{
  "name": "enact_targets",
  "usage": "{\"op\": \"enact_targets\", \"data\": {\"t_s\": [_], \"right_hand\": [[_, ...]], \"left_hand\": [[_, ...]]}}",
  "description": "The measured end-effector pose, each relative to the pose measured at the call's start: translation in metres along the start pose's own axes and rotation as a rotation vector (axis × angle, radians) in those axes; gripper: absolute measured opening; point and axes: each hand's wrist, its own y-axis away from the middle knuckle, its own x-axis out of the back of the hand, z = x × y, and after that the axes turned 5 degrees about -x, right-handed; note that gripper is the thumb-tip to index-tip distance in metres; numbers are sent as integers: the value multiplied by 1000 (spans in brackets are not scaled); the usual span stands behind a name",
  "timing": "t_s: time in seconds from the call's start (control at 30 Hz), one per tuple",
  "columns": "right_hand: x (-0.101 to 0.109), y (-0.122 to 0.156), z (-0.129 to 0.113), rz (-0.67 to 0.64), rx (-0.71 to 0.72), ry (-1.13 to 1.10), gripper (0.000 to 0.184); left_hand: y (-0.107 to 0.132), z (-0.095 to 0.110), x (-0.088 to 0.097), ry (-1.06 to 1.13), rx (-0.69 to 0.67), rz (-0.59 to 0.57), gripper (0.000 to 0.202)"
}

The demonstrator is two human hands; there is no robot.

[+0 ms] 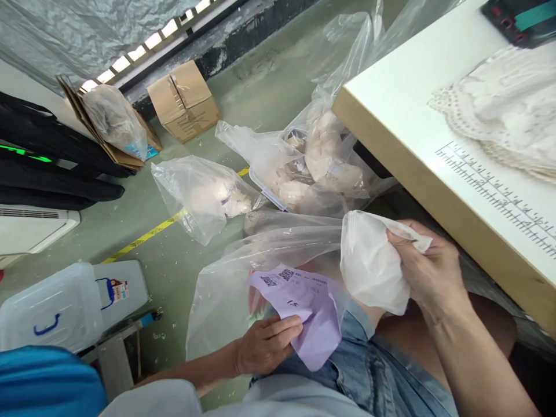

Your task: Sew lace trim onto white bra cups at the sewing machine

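Note:
My left hand [270, 346] pinches a crumpled purple paper slip [319, 324], printed with QR codes and handwriting, above my lap. Gathered in my right hand [434, 269] is a thin white cloth-like bundle [369, 263]; whether it is fabric or soft plastic I cannot tell. A large clear plastic bag [212, 289] spreads open behind and below the slip, reaching towards the white bundle. Something pink shows through it beside the slip. The fingertips of my right hand are partly hidden behind the white material.
A white table [391, 87] at the right bears white lace-edged fabric [512, 110] and a printed ruler scale. Clear bags with pale contents [217, 197] lie on the floor ahead. A cardboard box [185, 101] stands near the wall; a lidded plastic bin [52, 301] is at the left.

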Motion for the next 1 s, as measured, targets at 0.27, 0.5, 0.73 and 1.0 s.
{"op": "enact_targets", "data": {"t_s": [0.27, 0.5, 0.73, 1.0], "right_hand": [[-1, 0, 1, -22, 20, -5, 29], [-1, -2, 4, -72, 78, -24, 25], [3, -3, 6, -39, 53, -35, 28], [0, -3, 5, 20, 46, -2, 33]], "left_hand": [[0, 2, -3, -39, 30, -35, 26], [3, 3, -8, -69, -37, -61, 24], [1, 4, -8, -94, -70, -121, 23], [-1, 7, -10, -94, -83, -255, 23]]}}
